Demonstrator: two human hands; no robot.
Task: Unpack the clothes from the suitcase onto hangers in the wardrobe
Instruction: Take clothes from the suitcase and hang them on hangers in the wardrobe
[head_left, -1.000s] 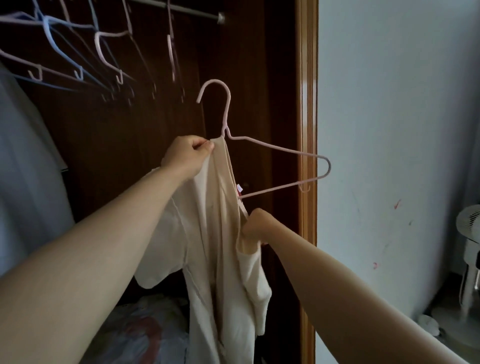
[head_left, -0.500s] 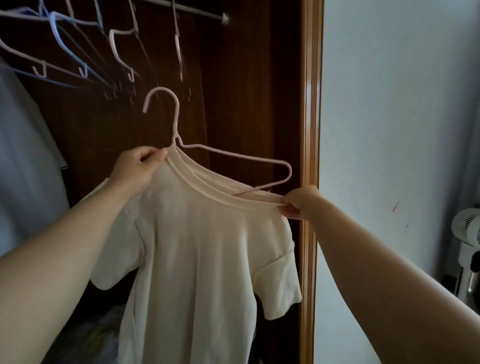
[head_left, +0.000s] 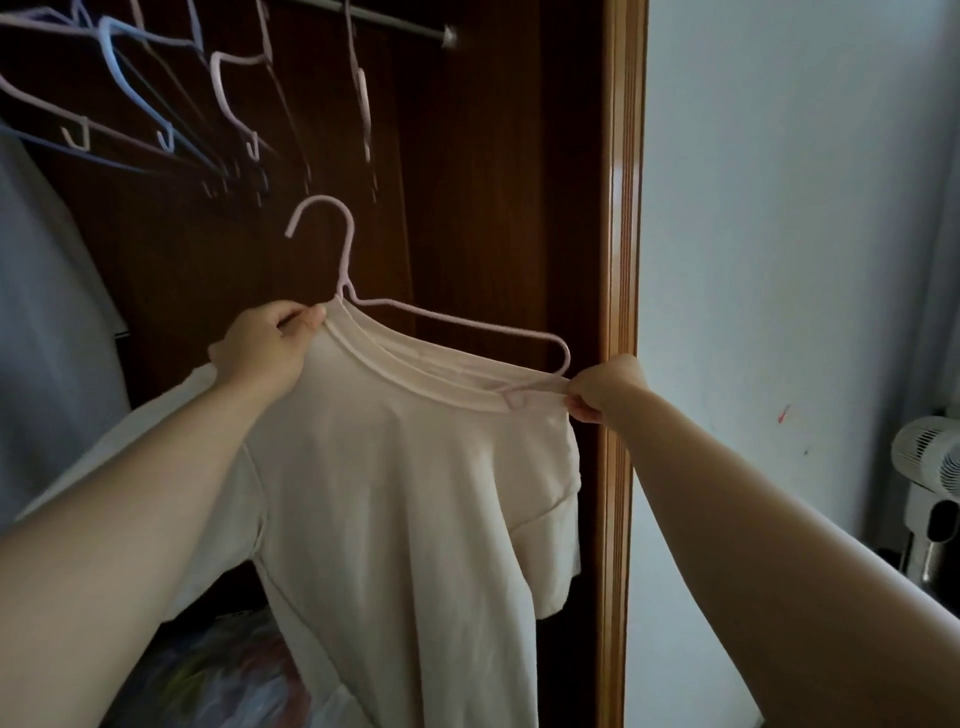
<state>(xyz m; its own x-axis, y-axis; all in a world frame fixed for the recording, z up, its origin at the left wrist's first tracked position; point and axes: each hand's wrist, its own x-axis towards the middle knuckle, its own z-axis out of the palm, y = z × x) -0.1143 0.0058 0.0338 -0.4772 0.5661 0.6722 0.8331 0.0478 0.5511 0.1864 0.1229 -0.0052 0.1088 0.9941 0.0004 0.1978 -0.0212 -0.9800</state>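
The left grip (head_left: 265, 345) is pinching the collar of a cream T-shirt (head_left: 395, 493) right at the neck of a pink hanger (head_left: 346, 260), fingers curled on the fabric. The right grip (head_left: 605, 387) is pinching the collar's other end, so the neckline is stretching taut between the two grips. The hanger's upper arm is running just above that neckline, its far end curving down beside the right grip, and its hook is standing above the left grip, touching nothing. The shirt's body is hanging below both grips. Above and beyond the left grip, empty hangers (head_left: 228, 104) are dangling from the wardrobe rail (head_left: 395, 28); just beyond the right grip the wardrobe frame (head_left: 618, 260) is standing.
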